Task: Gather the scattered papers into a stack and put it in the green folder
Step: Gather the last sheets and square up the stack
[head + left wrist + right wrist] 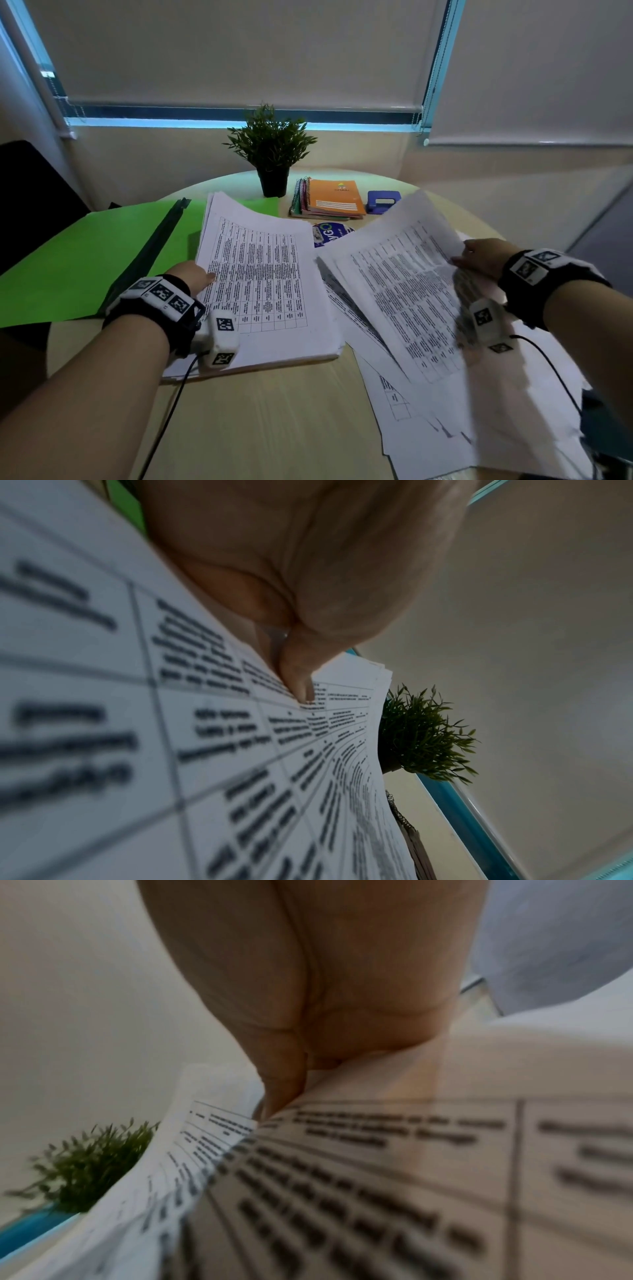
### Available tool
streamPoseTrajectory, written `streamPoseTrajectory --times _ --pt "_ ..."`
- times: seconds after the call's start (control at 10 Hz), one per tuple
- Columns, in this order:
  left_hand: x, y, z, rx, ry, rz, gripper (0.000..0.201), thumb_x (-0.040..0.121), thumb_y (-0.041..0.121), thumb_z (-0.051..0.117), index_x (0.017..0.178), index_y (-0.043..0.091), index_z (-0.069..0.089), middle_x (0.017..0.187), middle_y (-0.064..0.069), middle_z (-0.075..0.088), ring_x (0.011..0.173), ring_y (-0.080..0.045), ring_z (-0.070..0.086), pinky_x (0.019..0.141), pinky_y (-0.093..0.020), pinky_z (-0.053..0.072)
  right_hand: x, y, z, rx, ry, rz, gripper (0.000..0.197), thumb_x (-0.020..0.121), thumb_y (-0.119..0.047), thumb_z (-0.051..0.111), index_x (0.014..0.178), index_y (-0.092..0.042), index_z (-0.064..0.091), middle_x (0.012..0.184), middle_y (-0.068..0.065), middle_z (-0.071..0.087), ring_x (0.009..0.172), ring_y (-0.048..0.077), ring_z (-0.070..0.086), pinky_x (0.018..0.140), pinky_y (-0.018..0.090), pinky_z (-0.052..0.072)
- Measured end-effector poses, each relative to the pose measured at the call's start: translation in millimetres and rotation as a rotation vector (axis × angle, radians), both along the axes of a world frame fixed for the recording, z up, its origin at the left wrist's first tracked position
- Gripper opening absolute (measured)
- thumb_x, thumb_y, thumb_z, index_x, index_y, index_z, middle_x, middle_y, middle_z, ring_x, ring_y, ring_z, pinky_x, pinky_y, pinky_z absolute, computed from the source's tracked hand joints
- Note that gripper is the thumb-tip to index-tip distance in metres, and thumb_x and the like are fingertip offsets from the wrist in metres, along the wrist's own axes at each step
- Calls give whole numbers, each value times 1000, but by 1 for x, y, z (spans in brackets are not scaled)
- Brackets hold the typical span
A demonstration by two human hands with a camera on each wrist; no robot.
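Note:
The green folder [85, 257] lies open at the left of the round table. A thick stack of printed papers [270, 294] rests partly on its right half. My left hand [195, 275] grips the stack's left edge, thumb [298, 680] pressed on the top sheet [240, 750] and fingers hidden beneath. My right hand [479, 257] pinches the right edge of a few lifted, curling sheets [404, 291]; in the right wrist view the thumb [284, 1091] lies on the printed page [377, 1191]. More loose papers [445, 428] lie fanned under them at the right.
A potted plant [272, 154], a pile of spiral notebooks [329, 200] and a blue hole punch [383, 202] stand at the table's back. A blue round label [330, 233] shows between the paper piles. A dark chair [30, 192] stands at the left. Bare tabletop [274, 428] lies near me.

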State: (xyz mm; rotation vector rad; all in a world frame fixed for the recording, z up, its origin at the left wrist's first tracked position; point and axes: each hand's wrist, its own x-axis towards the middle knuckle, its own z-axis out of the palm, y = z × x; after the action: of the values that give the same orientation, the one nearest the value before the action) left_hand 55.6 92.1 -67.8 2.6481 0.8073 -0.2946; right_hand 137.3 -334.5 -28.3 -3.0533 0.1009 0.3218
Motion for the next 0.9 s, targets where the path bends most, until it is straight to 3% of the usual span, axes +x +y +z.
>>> streamPoseTrajectory --times 0.1,0.2,0.3,0.4,0.5,0.6,0.7,0.8,0.9 --pt "4 4 -5 36 0 -3 43 101 26 40 131 -5 48 134 -22 52 124 -33 49 100 -34 38 13 19 -11 11 23 72 46 96 -44 45 121 -7 52 127 14 56 117 27 51 92 28 37" --pt "9 9 -11 3 -32 40 46 98 29 46 128 -7 49 132 -24 52 124 -36 49 101 -38 37 24 37 -24 24 38 122 45 94 -46 47 122 -12 51 134 13 51 123 27 47 100 30 36" --pt "11 11 -13 -14 -23 51 47 99 28 44 132 -6 46 134 -23 51 124 -35 48 101 -37 37 33 48 -29 99 65 81 59 86 -51 57 130 -14 49 138 9 49 127 26 45 101 30 34" --pt "11 12 -12 -49 5 64 50 101 32 38 137 -2 42 137 -20 49 121 -32 51 95 -33 41 35 52 -27 81 128 57 66 81 -51 64 131 -9 52 134 11 52 124 27 47 98 30 38" --pt "13 12 -15 -64 -42 77 47 98 26 47 132 -7 46 134 -24 50 124 -36 48 103 -38 38 42 54 -28 36 186 63 71 72 -55 71 124 -8 59 125 8 60 114 26 55 92 32 42" --pt "11 10 -12 -61 -66 86 49 101 9 34 148 3 22 141 -21 43 124 -30 49 100 -31 42 45 60 -30 -16 209 87 74 67 -62 71 117 -8 64 119 6 64 104 23 57 90 31 43" --pt "8 9 -9 9 -9 -17 49 102 9 26 150 10 17 144 -21 37 124 -28 49 98 -28 42 41 65 -28 1 228 76 57 65 -55 77 100 -11 67 110 6 66 91 22 55 81 29 43" --pt "10 10 -14 -104 -145 110 45 99 21 46 133 -7 44 135 -25 49 124 -36 49 106 -41 37 34 71 -25 5 208 60 56 67 -43 80 112 -15 63 122 7 61 108 26 56 88 31 44" --pt "12 13 -18 -115 -106 108 45 97 24 50 128 -8 50 132 -26 52 124 -38 48 106 -42 36 30 74 -29 -31 179 38 55 71 -42 77 113 -10 65 114 8 66 106 26 61 92 33 49"
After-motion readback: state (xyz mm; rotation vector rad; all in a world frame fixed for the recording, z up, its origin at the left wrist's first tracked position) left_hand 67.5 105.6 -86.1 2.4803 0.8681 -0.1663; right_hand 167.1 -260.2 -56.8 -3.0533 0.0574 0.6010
